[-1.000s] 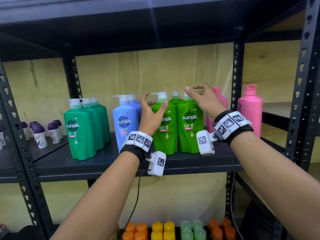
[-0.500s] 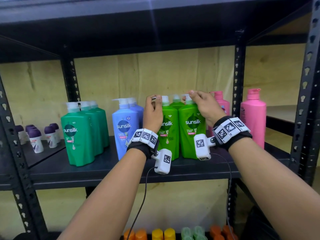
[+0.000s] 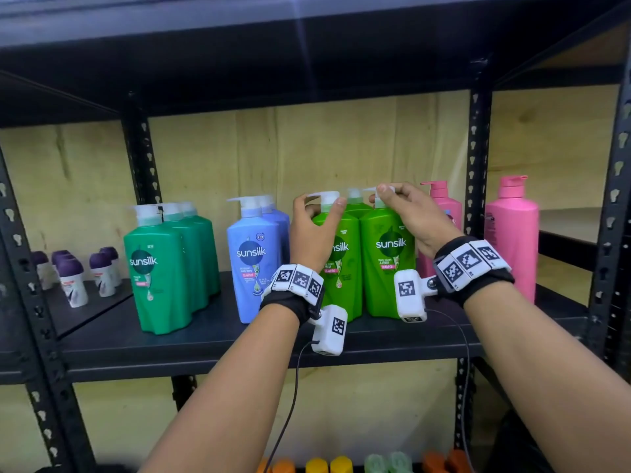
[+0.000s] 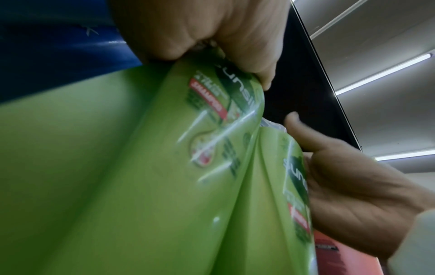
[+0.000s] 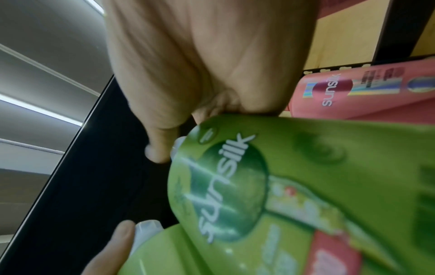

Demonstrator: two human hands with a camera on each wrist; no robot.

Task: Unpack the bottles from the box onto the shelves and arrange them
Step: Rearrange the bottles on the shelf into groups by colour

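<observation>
Two light-green Sunsilk pump bottles stand side by side on the black shelf (image 3: 205, 343). My left hand (image 3: 319, 213) grips the white pump head of the left green bottle (image 3: 341, 268), thumb on the right side and fingers on the left. My right hand (image 3: 392, 196) pinches the pump head of the right green bottle (image 3: 386, 268). A third green bottle (image 3: 355, 203) stands behind them. In the left wrist view my left hand (image 4: 212, 37) sits on top of the left green bottle (image 4: 117, 167). The right wrist view has my right hand (image 5: 188, 74) above the right green bottle (image 5: 282, 176).
Dark-green bottles (image 3: 160, 268) and blue bottles (image 3: 252, 261) stand to the left, and pink bottles (image 3: 512, 233) to the right past the black upright (image 3: 478, 165). Small purple-capped roll-ons (image 3: 71, 278) sit at far left. Coloured caps (image 3: 327, 466) show on the shelf below.
One second ago my left hand lay open on the left bottle and my right hovered above. Both have since closed on the pump heads and stay there.
</observation>
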